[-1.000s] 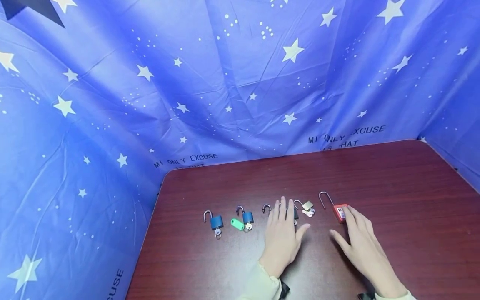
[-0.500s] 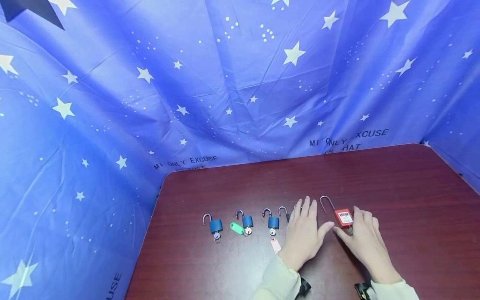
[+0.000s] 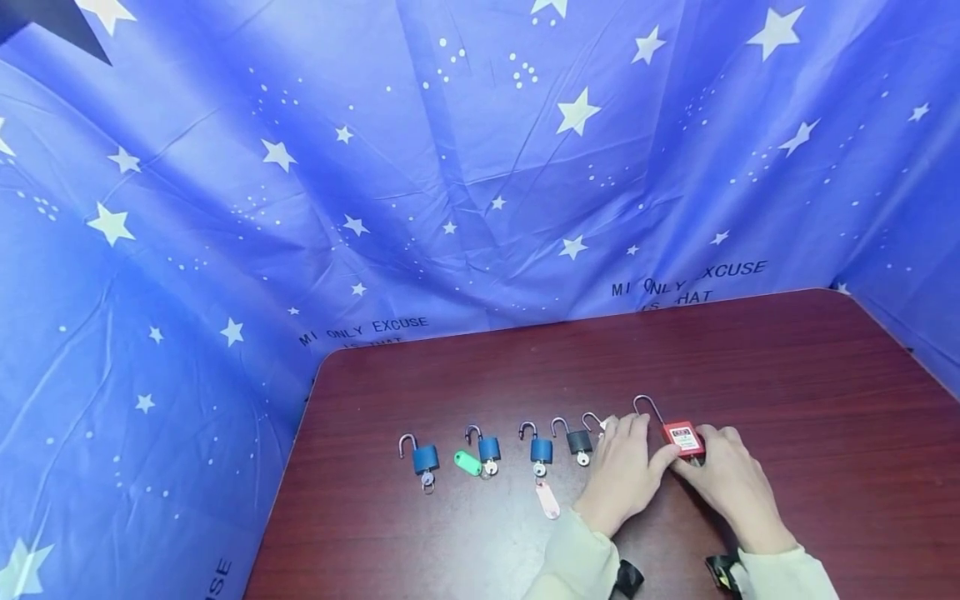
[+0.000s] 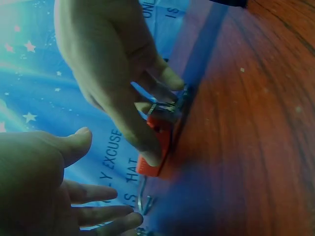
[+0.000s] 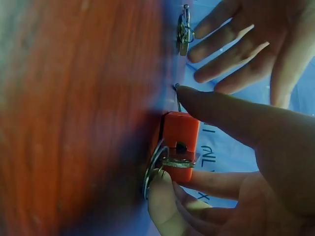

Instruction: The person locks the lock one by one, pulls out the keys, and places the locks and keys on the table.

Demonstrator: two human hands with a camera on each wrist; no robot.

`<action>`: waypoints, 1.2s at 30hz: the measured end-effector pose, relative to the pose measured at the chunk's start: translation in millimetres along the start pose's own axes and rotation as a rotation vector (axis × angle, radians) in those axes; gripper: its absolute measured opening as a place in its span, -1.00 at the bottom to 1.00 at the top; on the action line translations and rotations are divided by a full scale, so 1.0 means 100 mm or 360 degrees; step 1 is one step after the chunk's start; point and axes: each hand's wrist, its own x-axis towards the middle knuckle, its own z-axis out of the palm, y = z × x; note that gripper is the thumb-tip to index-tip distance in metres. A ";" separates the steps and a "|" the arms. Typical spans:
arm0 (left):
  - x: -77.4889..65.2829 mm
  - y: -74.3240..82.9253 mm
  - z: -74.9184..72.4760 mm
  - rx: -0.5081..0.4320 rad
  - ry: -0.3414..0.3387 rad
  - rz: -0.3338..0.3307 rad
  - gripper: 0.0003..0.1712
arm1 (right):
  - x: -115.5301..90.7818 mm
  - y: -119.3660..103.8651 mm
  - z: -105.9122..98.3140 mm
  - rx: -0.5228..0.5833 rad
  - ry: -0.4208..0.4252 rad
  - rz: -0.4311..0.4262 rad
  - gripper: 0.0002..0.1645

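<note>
A red padlock (image 3: 684,439) with a white label lies at the right end of a row, its long shackle swung out of one side. My right hand (image 3: 731,479) holds its body between thumb and fingers; in the right wrist view a key (image 5: 177,163) on a ring stands in its keyhole, a fingertip by the ring. My left hand (image 3: 621,467), fingers extended, is just left of the red padlock. It hides most of a small padlock, whose shackle (image 3: 590,420) pokes out beyond the fingers. Beside that lies a black padlock (image 3: 579,442) with its key in.
Farther left on the dark red wooden table (image 3: 825,400) lie three unlocked blue padlocks (image 3: 425,460) with keys. One carries a green tag (image 3: 468,463), another a pink tag (image 3: 548,502). A blue star-patterned curtain (image 3: 465,167) hangs behind and at the sides.
My left hand has moved right from over the middle padlocks to beside the red one, uncovering the black padlock and a blue one. My right hand has closed round the red padlock.
</note>
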 end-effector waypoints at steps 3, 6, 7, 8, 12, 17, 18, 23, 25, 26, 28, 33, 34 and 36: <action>0.00 0.00 0.04 0.0059 -0.0014 0.0014 -0.33 | 0.02 0.03 0.01 -0.0005 0.0016 -0.0006 -0.34; 0.00 0.00 0.06 0.0108 -0.0042 0.0034 -0.34 | 0.02 0.04 0.01 0.0009 0.0063 0.0002 -0.39; 0.01 0.01 0.07 0.0122 -0.0050 0.0047 -0.34 | 0.01 0.04 0.01 0.0014 0.0095 0.0000 -0.41; 0.01 0.01 0.08 0.0130 -0.0053 0.0060 -0.35 | 0.01 0.04 0.02 0.0020 0.0125 0.0001 -0.44; 0.01 0.01 0.11 0.0126 -0.0030 0.0118 -0.39 | 0.00 0.01 0.03 0.0066 0.0243 -0.0005 -0.52; 0.05 -0.01 0.10 -0.0010 0.0018 0.0178 -0.43 | -0.01 -0.03 0.01 0.0125 0.0326 0.0019 -0.52; 0.06 -0.02 0.09 -0.0045 0.0030 0.0188 -0.45 | -0.01 -0.04 0.00 0.0128 0.0336 0.0024 -0.49; 0.13 -0.06 0.07 -0.0254 0.0058 0.0145 -0.46 | 0.02 -0.13 -0.05 0.0141 0.0384 0.0021 -0.41; 0.16 -0.08 0.05 -0.0365 0.0047 0.0071 -0.45 | 0.04 -0.18 -0.07 0.0146 0.0403 0.0007 -0.44; 0.17 -0.09 0.05 -0.0431 0.0039 0.0025 -0.44 | 0.06 -0.20 -0.09 0.0153 0.0409 0.0002 -0.46; 0.20 -0.11 0.03 -0.0564 0.0032 -0.0067 -0.44 | 0.09 -0.24 -0.11 0.0154 0.0411 -0.0009 -0.50; 0.24 -0.14 0.03 -0.0833 0.0070 -0.0200 -0.53 | 0.12 -0.30 -0.15 0.0153 0.0375 -0.0029 -0.49; 0.25 -0.15 0.03 -0.0910 0.0067 -0.0216 -0.55 | 0.11 -0.30 -0.15 0.0154 0.0363 -0.0035 -0.47; 0.26 -0.17 0.03 -0.1073 0.0049 -0.0242 -0.60 | 0.11 -0.32 -0.15 0.0163 0.0352 -0.0049 -0.46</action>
